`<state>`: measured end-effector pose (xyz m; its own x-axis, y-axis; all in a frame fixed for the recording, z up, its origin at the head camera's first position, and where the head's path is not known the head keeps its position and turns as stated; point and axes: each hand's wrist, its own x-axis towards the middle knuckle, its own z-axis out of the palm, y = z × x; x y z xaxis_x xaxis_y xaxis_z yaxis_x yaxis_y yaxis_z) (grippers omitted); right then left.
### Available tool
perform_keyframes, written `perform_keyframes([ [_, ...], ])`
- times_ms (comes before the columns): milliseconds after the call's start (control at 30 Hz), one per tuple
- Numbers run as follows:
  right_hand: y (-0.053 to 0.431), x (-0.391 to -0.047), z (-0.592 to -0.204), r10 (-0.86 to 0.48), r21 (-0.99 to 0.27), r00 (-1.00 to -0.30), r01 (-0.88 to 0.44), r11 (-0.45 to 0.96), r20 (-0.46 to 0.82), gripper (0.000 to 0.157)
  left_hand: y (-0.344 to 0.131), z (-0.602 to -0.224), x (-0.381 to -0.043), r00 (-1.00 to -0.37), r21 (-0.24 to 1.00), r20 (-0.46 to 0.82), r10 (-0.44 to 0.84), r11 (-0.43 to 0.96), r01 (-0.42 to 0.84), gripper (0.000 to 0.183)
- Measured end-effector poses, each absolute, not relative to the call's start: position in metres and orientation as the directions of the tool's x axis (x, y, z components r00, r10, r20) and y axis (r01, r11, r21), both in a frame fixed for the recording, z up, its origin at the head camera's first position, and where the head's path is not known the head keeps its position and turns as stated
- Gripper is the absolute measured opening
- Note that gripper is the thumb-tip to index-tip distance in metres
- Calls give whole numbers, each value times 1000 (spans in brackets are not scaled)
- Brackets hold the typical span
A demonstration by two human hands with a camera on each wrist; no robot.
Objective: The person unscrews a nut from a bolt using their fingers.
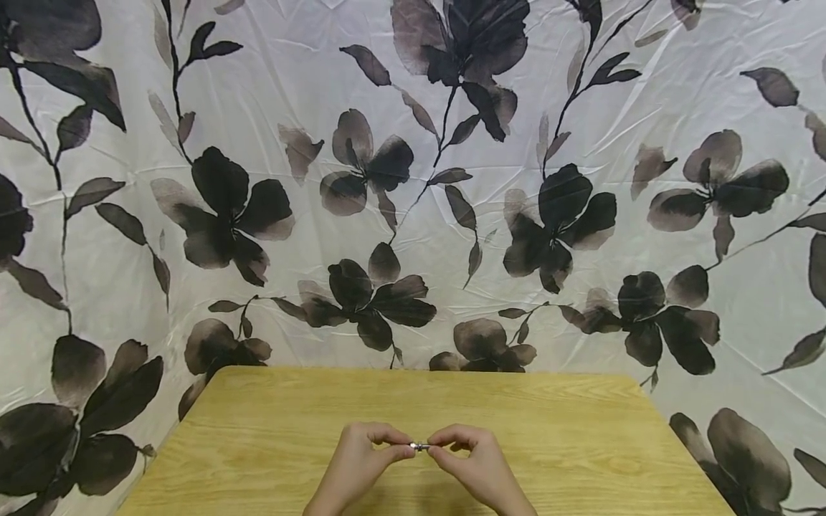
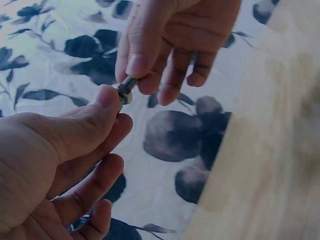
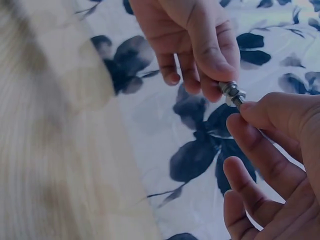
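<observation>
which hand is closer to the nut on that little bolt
Left. In the wrist views the left hand pinches the end with the nut, while the right hand pinches the threaded end of the bolt just beside it.

Small threaded metal bolt (image 1: 420, 446) with nut, horizontal

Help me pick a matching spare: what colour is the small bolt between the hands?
Silvery metal bolt, clearest in the right wrist view.
</observation>
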<state>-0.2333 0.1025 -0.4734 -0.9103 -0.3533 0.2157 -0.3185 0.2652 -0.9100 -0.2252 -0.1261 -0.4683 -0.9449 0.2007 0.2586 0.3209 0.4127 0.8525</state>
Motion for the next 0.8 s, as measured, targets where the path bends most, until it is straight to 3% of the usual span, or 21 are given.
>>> perform_keyframes([
  [800,107,-227,-460,-254,-923,-937,-302,239,241,11,-112,-449,-215,-939,853,302,163,395,342,13],
])
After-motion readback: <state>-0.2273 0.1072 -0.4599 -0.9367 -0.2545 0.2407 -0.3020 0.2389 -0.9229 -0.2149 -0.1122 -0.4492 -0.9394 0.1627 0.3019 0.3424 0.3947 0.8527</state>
